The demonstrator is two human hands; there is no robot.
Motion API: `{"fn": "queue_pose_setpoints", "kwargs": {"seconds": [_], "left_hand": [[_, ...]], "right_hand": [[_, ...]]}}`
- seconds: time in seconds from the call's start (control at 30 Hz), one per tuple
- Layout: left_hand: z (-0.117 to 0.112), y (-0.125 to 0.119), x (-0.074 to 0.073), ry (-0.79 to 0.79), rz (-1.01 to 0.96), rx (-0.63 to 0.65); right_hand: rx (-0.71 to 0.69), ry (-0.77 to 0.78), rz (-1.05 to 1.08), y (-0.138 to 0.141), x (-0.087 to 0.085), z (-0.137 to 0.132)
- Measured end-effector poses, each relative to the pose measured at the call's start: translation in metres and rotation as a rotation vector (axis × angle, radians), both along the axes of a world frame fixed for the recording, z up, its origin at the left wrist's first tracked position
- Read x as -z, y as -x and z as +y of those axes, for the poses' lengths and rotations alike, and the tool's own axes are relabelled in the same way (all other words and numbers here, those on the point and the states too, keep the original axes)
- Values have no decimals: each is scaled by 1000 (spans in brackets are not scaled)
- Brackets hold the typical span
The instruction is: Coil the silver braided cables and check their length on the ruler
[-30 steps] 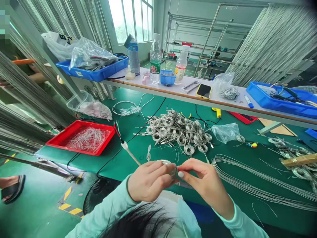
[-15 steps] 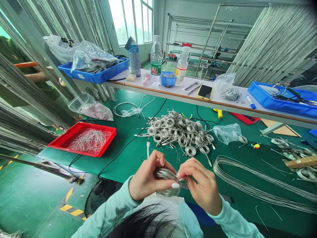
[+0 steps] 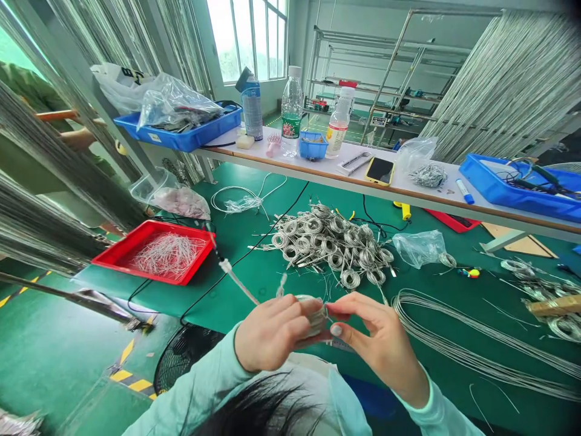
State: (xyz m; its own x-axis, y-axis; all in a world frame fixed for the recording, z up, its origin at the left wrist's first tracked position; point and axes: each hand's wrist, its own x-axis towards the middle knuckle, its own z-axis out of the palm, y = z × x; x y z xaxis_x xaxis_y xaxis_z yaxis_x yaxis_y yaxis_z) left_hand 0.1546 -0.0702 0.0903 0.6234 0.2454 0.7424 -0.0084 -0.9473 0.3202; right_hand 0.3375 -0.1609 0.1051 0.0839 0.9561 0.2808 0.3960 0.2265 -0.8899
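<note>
My left hand (image 3: 272, 333) is wrapped over a small coil of silvery cable (image 3: 315, 321), close to my body above the near edge of the table. Much of the coil is hidden behind its fingers. From the coil, a cable end with a white connector (image 3: 226, 266) sticks out to the upper left, and a shorter end (image 3: 282, 286) points up. At the coil's right side, the thumb and fingers of my right hand (image 3: 379, 339) are drawn together. What they pinch is too small to make out. Beyond my hands lies a pile of similar coiled cables (image 3: 331, 239).
A red tray (image 3: 184, 274) of thin white strands sits left. Long looped cables (image 3: 454, 330) lie right, near a clear plastic bag (image 3: 420, 248). Bottles, a phone (image 3: 380, 171) and blue trays (image 3: 517, 188) stand on the raised shelf (image 3: 281, 158). A person's arm (image 3: 79, 139) shows far left.
My left hand has turned over, so its back now faces up across the coil. The cable ends have swung up and left into view. My right hand stays at the coil's right side.
</note>
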Motion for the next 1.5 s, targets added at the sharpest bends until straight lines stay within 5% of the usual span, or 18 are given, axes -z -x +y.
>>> {"fn": "queue_pose_setpoints", "kwargs": {"seconds": [0.13, 0.3, 0.37, 0.47, 0.6, 0.67, 0.77, 0.93, 1.0, 1.1, 1.3, 1.4, 1.5], "left_hand": [[2, -4, -6, -302, -27, -19], [0, -3, -4, -248, -2, 2], [-3, -3, -1, -64, 9, 16], [-7, -4, -2, 471, -26, 103], [-5, -10, -3, 1283, -3, 546], [-4, -13, -3, 1464, 19, 702], [-3, -11, -3, 1290, -81, 592], [-4, -1, -7, 246, -33, 101], [-3, 0, -8, -69, -10, 59], [-1, -2, -7, -262, -40, 46], [-4, -5, -4, -147, -28, 77], [-7, -7, -3, 214, -48, 84], [-7, -7, -1, 738, -74, 232]], "right_hand": [[84, -30, -13, 7, 1, 2], [27, -51, -11, 10, 2, 3], [9, -104, -26, 11, 2, 3], [-23, -260, -86, 10, 3, 4], [-205, -539, -161, 7, 2, 6], [-238, -629, -167, 5, 0, 6], [-188, -527, -92, 0, -2, 4], [-109, -60, 22, -6, -9, -4], [-58, -3, 15, -4, -10, -6], [-20, 35, -3, -1, -11, -6], [-18, 31, -42, 3, -9, -2], [13, -110, -63, 7, -7, -1], [2, -344, -144, 10, -4, -1]]}}
